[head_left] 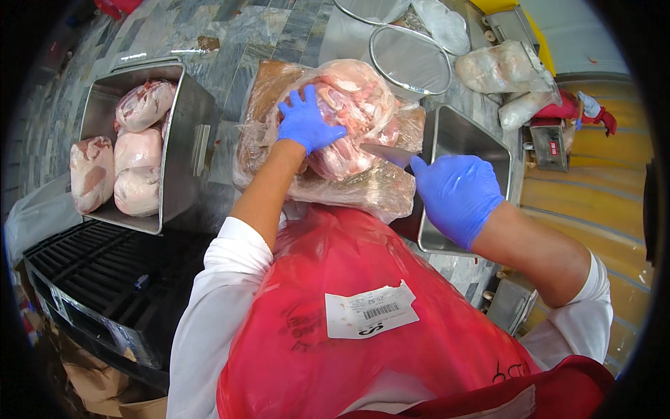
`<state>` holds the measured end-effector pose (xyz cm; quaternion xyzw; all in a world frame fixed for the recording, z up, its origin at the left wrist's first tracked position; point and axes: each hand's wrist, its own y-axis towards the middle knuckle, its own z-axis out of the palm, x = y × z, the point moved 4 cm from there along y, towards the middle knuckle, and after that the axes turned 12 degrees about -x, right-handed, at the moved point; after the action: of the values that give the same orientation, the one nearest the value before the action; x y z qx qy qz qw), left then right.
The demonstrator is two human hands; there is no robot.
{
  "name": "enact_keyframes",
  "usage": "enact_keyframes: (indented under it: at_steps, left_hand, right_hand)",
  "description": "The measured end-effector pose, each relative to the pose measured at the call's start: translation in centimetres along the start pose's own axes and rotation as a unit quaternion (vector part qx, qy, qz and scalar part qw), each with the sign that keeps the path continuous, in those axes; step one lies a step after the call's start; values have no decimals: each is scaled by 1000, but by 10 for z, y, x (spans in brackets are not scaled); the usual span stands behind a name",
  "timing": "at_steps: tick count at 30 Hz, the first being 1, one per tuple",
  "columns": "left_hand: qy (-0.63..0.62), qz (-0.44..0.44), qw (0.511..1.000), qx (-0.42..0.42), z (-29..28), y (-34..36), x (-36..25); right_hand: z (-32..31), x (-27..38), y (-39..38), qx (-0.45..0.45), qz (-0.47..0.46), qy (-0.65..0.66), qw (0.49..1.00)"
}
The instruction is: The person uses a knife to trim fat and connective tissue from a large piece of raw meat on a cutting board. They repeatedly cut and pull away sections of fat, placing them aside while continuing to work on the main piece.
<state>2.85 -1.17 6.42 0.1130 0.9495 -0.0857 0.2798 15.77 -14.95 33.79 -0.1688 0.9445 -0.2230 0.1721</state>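
Note:
A large piece of raw pink meat (pixel 359 98) with pale fat rests on a brown box wrapped in clear plastic (pixel 377 192). My left hand (pixel 307 124), in a blue glove, lies on the near left side of the meat with its fingers spread. My right hand (pixel 460 199), also gloved in blue, is closed round a knife (pixel 386 153). The handle is hidden in my fist. The blade points left, its tip at the meat's right side; whether it has gone into the meat I cannot tell.
At left, a metal tub (pixel 190 115) holds several meat pieces above a black plastic pallet (pixel 125 279). Another metal tub (pixel 467 136) stands right of the box. Beyond lie metal hoops (pixel 447 77) and bagged pale pieces (pixel 499 68). A red plastic apron (pixel 300 279) covers my front.

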Motion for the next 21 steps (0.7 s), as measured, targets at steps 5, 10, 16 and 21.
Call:
enact_keyframes:
  at_steps: [5, 10, 16, 21]
  left_hand:
    - [-21, -39, 999, 15, 1, 5, 11]
    - [36, 36, 998, -40, 1, 12, 3]
    - [48, 95, 994, -10, 5, 31, -9]
    - [86, 50, 995, 14, -7, 32, -9]
  right_hand:
    - [7, -23, 9, 1, 6, 44, 999]
    - [103, -40, -19, -79, 48, 97, 991]
    - [229, -43, -70, -246, 121, 140, 951]
    - [332, -16, -66, -322, 157, 193, 913]
